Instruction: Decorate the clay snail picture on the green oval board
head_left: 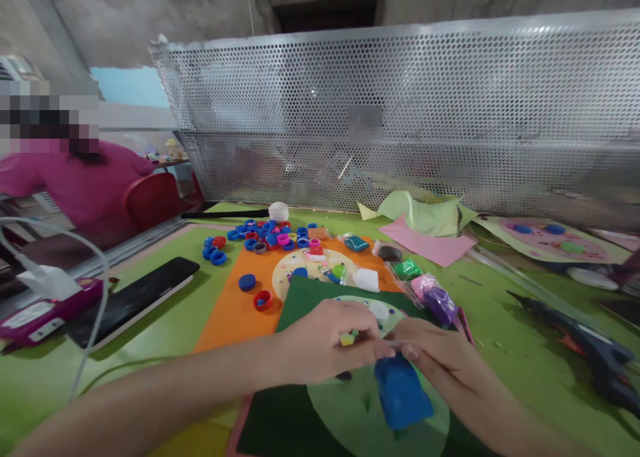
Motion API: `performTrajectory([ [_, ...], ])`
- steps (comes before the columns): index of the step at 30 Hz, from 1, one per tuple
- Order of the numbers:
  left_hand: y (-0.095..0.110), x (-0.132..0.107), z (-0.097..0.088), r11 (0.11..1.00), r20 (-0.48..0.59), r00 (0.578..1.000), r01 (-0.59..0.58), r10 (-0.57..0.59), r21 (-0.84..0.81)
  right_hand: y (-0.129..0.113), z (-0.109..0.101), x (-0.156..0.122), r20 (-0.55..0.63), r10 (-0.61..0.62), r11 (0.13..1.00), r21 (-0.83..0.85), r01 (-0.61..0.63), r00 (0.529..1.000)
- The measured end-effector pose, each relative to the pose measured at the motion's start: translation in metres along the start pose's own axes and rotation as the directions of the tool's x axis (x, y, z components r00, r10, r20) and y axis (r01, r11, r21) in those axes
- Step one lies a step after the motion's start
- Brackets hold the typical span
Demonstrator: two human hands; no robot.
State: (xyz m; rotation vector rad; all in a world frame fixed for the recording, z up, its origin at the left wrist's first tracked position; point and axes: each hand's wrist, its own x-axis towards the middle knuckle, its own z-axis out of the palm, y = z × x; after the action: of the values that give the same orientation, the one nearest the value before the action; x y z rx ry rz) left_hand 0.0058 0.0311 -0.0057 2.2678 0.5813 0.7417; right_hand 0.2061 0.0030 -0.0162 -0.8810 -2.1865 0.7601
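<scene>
A small packet of blue modelling clay (403, 393) hangs between my hands, over a dark green sheet (280, 403) bearing a pale green oval (340, 410). My left hand (335, 337) is closed, its thumb and finger pinching the packet's top edge. From the other side my right hand (445, 357) pinches the same edge, the two thumbs close together. A small yellow and green bit (349, 337) shows by my left fingers; whether they hold it I cannot tell. Behind my hands, a white disc (379, 309) lies on the oval.
Several bottle caps (270, 237) lie beyond an orange sheet (225, 323). Clay packets (439, 305) sit on the right, with a glue gun (585, 343) further out. A phone (135, 300) and power strip (50, 310) are left. A perforated metal panel (425, 123) stands behind; a person (80, 183) sits far left.
</scene>
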Motion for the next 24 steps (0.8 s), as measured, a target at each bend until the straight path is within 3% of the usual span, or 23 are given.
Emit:
performTrajectory([
  [4,0.000,-0.003,-0.002,1.000,0.026,1.000,-0.012,0.011,0.017,0.003,-0.001,-0.002,-0.090,0.047,0.998,-0.044,-0.051,0.995],
  [8,0.004,-0.005,-0.003,0.999,0.053,0.998,-0.028,0.027,0.021,0.005,0.000,-0.004,-0.154,-0.019,1.000,-0.022,0.016,0.988],
  [14,0.007,-0.007,0.006,0.994,0.101,0.993,0.044,-0.054,0.105,0.004,0.001,-0.002,0.000,-0.076,0.995,0.068,0.075,0.997],
  [17,0.007,-0.007,0.000,0.967,0.121,0.978,0.141,-0.169,0.213,0.005,-0.001,-0.003,-0.053,0.012,0.998,0.061,-0.009,0.999],
  [19,0.005,-0.007,-0.013,0.904,0.045,0.944,0.297,-0.326,0.306,0.009,-0.002,-0.004,-0.129,0.103,0.994,0.037,-0.099,0.986],
  [20,0.002,-0.007,-0.023,0.848,-0.030,0.908,0.401,-0.417,0.347,0.012,-0.004,-0.003,-0.144,0.148,0.989,0.032,-0.145,0.978],
  [22,-0.008,-0.008,-0.046,0.720,-0.174,0.808,0.583,-0.563,0.377,0.020,-0.006,-0.001,-0.149,0.220,0.975,0.033,-0.218,0.964],
  [24,-0.023,-0.010,-0.067,0.601,-0.241,0.706,0.699,-0.665,0.388,0.028,-0.009,0.001,-0.130,0.270,0.963,0.043,-0.267,0.954],
])
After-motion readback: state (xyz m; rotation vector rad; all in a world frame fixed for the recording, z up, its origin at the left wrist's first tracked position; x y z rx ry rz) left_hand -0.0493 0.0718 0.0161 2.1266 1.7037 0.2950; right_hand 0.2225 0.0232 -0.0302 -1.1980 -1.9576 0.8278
